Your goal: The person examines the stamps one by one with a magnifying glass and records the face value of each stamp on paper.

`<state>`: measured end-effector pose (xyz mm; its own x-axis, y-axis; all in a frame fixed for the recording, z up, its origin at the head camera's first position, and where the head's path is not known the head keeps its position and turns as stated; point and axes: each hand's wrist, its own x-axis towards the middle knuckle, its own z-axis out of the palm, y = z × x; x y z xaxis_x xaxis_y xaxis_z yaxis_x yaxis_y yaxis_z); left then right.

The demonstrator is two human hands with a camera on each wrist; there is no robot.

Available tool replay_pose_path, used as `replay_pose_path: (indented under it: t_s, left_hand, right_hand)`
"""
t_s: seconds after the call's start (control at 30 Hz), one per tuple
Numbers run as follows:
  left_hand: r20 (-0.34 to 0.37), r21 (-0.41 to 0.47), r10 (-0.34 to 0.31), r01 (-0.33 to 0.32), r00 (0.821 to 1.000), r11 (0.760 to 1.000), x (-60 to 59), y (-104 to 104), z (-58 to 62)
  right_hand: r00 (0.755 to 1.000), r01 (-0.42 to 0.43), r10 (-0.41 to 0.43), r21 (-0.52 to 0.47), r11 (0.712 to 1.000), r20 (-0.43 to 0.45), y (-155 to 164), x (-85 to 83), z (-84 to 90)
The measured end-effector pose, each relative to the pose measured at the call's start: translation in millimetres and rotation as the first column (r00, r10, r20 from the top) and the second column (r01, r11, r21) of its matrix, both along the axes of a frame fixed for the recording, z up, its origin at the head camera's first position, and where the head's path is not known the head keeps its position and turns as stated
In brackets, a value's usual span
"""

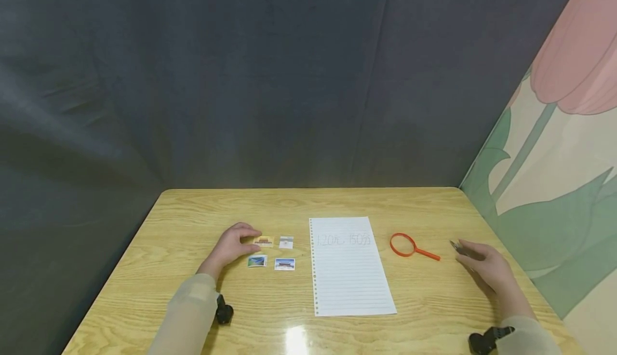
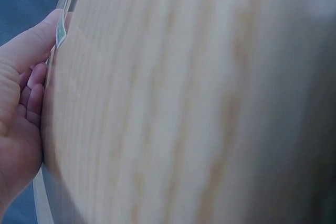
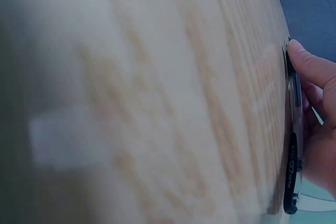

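My left hand (image 1: pixel 235 245) is at the left end of a yellow postage stamp (image 1: pixel 264 241), index fingertip by its upper edge and thumb by its lower one. A pale stamp (image 1: pixel 286 242) lies to its right, with a green-blue landscape stamp (image 1: pixel 257 261) and a blue stamp showing a building (image 1: pixel 285 264) in front. On the right side of the table, my right hand (image 1: pixel 487 264) holds a pen, its tip poking out past the fingers. The pen (image 3: pixel 292 145) has a clear barrel and black clip, and lies along the tabletop in the right wrist view.
A lined sheet (image 1: pixel 352 274) with handwriting near its top lies mid-table, punched holes along its left edge. Between it and my right hand is a red magnifying glass (image 1: pixel 424 254). A dark curtain (image 1: pixel 289 87) hangs behind the wooden table (image 1: pixel 202 210); a floral wall borders its right.
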<state>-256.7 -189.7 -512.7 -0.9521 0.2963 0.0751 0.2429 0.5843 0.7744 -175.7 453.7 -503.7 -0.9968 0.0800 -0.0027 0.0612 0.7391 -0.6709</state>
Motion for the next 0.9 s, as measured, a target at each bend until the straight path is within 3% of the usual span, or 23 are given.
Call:
replay_pose_path:
  t_s: [0.53,0.9]
  left_hand:
    - [-0.01,0.004,-0.005,0.005,1.0,1.0,0.6,0.2,-0.6]
    - [-0.013,-0.007,-0.005,0.004,1.0,1.0,-0.7,-0.6,-1.0]
  right_hand:
    - [1.0,0.003,-0.003,0.04,0.999,0.012,2.8,1.2,-1.0]
    - [0.997,0.06,-0.053,0.12,0.991,-0.059,-1.5,5.0,-1.8]
